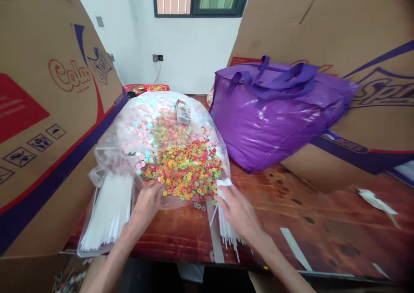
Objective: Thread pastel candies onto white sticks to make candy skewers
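Note:
A large clear plastic bag lies spread on the table with many small colourful candy rings at its near side. My left hand is at the near left edge of the rings, its fingers curled in and slightly blurred; what they hold, if anything, is hidden. My right hand is closed over a bundle of thin white sticks at the right edge of the bag. A second, larger pile of white sticks lies in clear plastic to the left of my left hand.
Pink and blue round candies and a small box lie farther back on the bag. Tall cardboard boxes stand on the left and right. A purple bag stands at right. White strips lie on the wooden table.

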{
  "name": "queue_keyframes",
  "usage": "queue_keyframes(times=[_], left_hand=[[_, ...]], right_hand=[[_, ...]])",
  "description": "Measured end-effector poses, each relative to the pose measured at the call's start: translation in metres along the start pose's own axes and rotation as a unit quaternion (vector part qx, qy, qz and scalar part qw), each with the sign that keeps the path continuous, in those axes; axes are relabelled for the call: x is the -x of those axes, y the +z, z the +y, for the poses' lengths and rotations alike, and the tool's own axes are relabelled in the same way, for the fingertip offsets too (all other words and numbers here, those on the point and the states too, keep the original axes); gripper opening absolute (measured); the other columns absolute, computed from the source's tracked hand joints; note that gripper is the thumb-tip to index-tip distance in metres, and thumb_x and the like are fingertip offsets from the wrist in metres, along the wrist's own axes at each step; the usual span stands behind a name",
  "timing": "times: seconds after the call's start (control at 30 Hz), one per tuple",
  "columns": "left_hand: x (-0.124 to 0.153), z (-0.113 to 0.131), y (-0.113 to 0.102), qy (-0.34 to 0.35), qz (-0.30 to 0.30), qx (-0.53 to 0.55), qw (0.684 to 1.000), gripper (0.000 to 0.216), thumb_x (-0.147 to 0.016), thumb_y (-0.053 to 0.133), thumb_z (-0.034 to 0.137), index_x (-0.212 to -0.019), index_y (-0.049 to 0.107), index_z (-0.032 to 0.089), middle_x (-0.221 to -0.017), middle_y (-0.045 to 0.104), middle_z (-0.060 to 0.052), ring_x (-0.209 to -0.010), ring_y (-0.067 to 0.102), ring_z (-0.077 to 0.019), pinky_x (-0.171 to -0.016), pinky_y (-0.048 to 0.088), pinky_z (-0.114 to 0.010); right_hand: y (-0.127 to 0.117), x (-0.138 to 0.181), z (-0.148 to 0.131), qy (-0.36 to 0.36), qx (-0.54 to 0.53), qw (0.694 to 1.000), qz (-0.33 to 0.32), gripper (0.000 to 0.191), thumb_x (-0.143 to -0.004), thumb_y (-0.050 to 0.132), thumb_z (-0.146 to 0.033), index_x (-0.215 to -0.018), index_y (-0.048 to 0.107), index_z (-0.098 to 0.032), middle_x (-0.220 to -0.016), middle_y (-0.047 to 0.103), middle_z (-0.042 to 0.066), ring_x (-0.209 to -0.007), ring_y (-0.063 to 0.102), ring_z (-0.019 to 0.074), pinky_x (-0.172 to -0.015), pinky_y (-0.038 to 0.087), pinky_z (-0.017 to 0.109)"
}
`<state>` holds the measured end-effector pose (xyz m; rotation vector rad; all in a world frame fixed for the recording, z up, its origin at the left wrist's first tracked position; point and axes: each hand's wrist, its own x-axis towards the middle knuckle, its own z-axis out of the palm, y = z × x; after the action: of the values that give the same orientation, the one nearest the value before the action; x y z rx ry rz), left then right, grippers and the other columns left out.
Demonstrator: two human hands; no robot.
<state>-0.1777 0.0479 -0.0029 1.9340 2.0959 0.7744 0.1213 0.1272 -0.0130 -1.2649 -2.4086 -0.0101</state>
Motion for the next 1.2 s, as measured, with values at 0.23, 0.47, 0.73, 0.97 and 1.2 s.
queue_keyframes(times=[0.23,0.47,0.73,0.97,1.2], left_hand=[[-0.076,-0.034,-0.039,-0.182,0.034,-0.141,0.973,0.031,-0.089,0.048,0.017,-0.117,0.062,0.016,-0.110,0.058,-0.014,-0.096,0.062,-0.0249,-0.083,0.047,-0.033],[-0.096,-0.045,-0.030,-0.194,0.003,-0.170,0.966,0.024,-0.087,0.050,0.018,-0.108,0.062,0.015,-0.106,0.060,-0.015,-0.097,0.062,-0.0276,-0.082,0.047,-0.035],[-0.077,-0.044,-0.029,-0.162,-0.024,-0.133,0.978,0.023,-0.090,0.047,0.022,-0.109,0.060,0.019,-0.101,0.064,-0.012,-0.096,0.061,-0.0267,-0.080,0.045,-0.034],[-0.079,-0.038,-0.034,-0.173,0.016,-0.089,0.981,0.020,-0.089,0.048,0.023,-0.097,0.066,0.018,-0.092,0.068,-0.009,-0.094,0.063,-0.0249,-0.081,0.045,-0.033],[-0.025,0.029,-0.005,-0.234,-0.062,0.548,0.801,0.034,-0.073,0.078,0.040,-0.092,0.067,0.015,-0.079,0.066,-0.001,-0.064,0.056,-0.0099,-0.065,0.046,-0.023]], right_hand=[[0.005,0.052,0.009,0.160,0.184,0.966,-0.090,0.019,-0.096,0.057,-0.036,-0.102,0.063,-0.018,-0.094,0.062,0.008,-0.081,0.066,0.0236,-0.055,0.041,0.029],[0.007,0.039,0.003,0.223,0.115,0.962,-0.109,0.016,-0.100,0.052,-0.026,-0.090,0.063,-0.019,-0.087,0.067,0.005,-0.063,0.061,0.0147,-0.050,0.023,0.025],[-0.001,0.033,0.012,0.246,0.046,0.960,-0.124,0.024,-0.100,0.053,-0.030,-0.083,0.068,-0.021,-0.078,0.069,0.003,-0.058,0.057,0.0137,-0.053,0.024,0.026],[-0.012,0.039,0.020,0.283,0.046,0.951,-0.118,0.027,-0.100,0.049,-0.034,-0.083,0.067,-0.023,-0.086,0.070,0.004,-0.056,0.056,0.0143,-0.051,0.024,0.027],[-0.025,0.023,-0.032,0.235,-0.318,0.918,0.025,0.027,-0.093,0.048,-0.039,-0.091,0.067,-0.020,-0.086,0.071,0.007,-0.076,0.063,0.0206,-0.068,0.047,0.030]])
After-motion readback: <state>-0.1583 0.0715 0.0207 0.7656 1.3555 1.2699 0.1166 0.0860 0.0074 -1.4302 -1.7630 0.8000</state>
